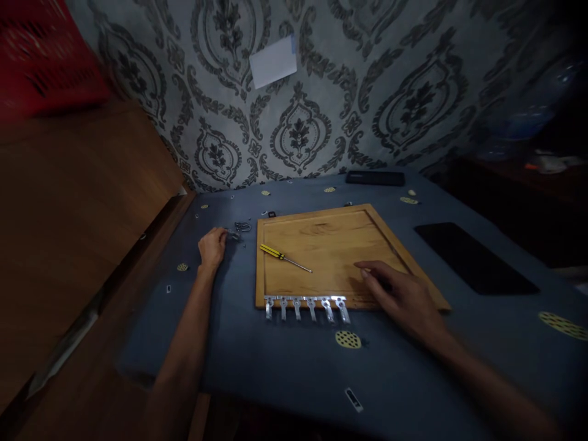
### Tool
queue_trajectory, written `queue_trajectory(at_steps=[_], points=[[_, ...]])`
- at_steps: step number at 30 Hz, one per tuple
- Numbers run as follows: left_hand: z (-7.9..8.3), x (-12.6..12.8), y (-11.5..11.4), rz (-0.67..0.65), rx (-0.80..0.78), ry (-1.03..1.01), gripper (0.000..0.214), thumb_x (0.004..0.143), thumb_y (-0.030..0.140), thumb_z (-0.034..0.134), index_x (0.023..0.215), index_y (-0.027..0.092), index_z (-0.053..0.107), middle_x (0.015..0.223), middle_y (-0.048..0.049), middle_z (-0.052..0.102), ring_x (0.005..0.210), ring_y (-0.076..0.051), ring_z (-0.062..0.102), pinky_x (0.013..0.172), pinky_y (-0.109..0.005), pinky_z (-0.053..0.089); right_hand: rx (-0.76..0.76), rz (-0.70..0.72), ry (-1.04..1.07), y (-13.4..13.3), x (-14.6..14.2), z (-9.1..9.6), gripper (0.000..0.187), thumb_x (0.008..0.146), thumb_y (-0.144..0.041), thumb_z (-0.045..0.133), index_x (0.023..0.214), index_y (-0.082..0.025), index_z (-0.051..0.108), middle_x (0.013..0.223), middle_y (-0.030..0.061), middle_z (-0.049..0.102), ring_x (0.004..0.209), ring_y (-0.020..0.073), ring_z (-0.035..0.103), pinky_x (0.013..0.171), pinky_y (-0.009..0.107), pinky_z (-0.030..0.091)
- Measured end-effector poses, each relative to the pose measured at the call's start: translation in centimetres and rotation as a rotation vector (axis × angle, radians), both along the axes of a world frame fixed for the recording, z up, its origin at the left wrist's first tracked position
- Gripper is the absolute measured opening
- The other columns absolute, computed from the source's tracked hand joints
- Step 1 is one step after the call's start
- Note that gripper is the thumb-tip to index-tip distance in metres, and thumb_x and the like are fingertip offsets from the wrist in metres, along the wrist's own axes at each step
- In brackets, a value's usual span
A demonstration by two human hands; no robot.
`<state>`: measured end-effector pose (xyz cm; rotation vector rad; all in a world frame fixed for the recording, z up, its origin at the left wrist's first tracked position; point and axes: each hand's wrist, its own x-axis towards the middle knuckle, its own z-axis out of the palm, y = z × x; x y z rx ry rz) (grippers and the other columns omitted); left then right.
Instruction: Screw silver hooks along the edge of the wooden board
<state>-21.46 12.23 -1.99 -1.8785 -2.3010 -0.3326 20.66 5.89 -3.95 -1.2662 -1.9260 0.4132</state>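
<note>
My left hand (212, 248) is at the left of the table, its fingers pinched at the edge of a small pile of metal hardware (242, 226). What those fingertips hold is too small to make out. My right hand (399, 294) hovers over the lower right of a framed wooden panel (321, 239), thumb and forefinger together; anything between them cannot be made out. A yellow-and-black screwdriver (285, 258) lies on the panel, its tip pointing right. Along the near edge sits a metal hook rail (305, 301) with several hooks hanging over the side.
A dark flat slab (475, 257) lies to the right on the blue patterned tablecloth (257, 367). At the back, near the wall, is a black case (375, 178). A wooden cabinet (82, 220) borders the left side, with a red basket (46, 61) on top.
</note>
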Motion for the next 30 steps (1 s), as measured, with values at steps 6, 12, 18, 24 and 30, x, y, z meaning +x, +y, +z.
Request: queue_trajectory(at_steps=[6,12,18,24,30], points=[[0.0,-0.8,0.1,-0.028,-0.033,-0.031,0.033,0.098,0.037,0.063,0.125,0.018,0.062,0.127,-0.01,0.064,0.109,-0.023,0.066,0.092,-0.043,0.058,0.013,-0.001,0.003,-0.1,0.0,0.2,0.029,0.094,-0.037,0.049,0.102,-0.02,0.071,0.076,0.006,0.076,0.061,0.0206,0.07,0.057,0.03,0.053],[0.7,0.2,1.0,-0.053,-0.003,-0.014,0.033,0.098,0.037,0.062,0.126,0.019,0.062,0.129,-0.0103,0.063,0.11,-0.023,0.065,0.093,-0.044,0.057,0.037,-0.005,0.002,0.1,0.2,0.1,0.03,0.095,-0.038,0.049,0.102,-0.02,0.072,0.081,0.0063,0.077,0.061,0.0202,0.071,0.058,0.03,0.054],[1.5,1.9,3.4,-0.125,-0.01,0.036,0.034,0.098,0.037,0.062,0.127,0.018,0.061,0.13,-0.0106,0.062,0.111,-0.024,0.065,0.094,-0.045,0.057,0.043,-0.01,-0.005,0.2,0.2,-0.1,0.031,0.096,-0.039,0.049,0.102,-0.019,0.072,0.08,0.006,0.078,0.062,0.0205,0.071,0.058,0.03,0.053],[1.6,1.6,4.0,-0.155,-0.081,0.064,0.034,0.098,0.037,0.062,0.126,0.018,0.061,0.129,-0.0104,0.063,0.11,-0.023,0.065,0.093,-0.045,0.057,0.053,-0.011,-0.008,0.1,0.3,0.0,0.031,0.096,-0.038,0.048,0.102,-0.019,0.072,0.08,0.0068,0.078,0.06,0.0204,0.071,0.055,0.03,0.052],[1.8,0.7,3.4,-0.189,-0.11,0.062,0.034,0.098,0.037,0.063,0.127,0.018,0.061,0.129,-0.0105,0.063,0.111,-0.024,0.065,0.094,-0.045,0.057,0.065,0.0,-0.003,0.1,0.1,-0.1,0.03,0.095,-0.036,0.049,0.101,-0.018,0.072,0.081,0.0071,0.078,0.063,0.0209,0.072,0.057,0.03,0.053]])
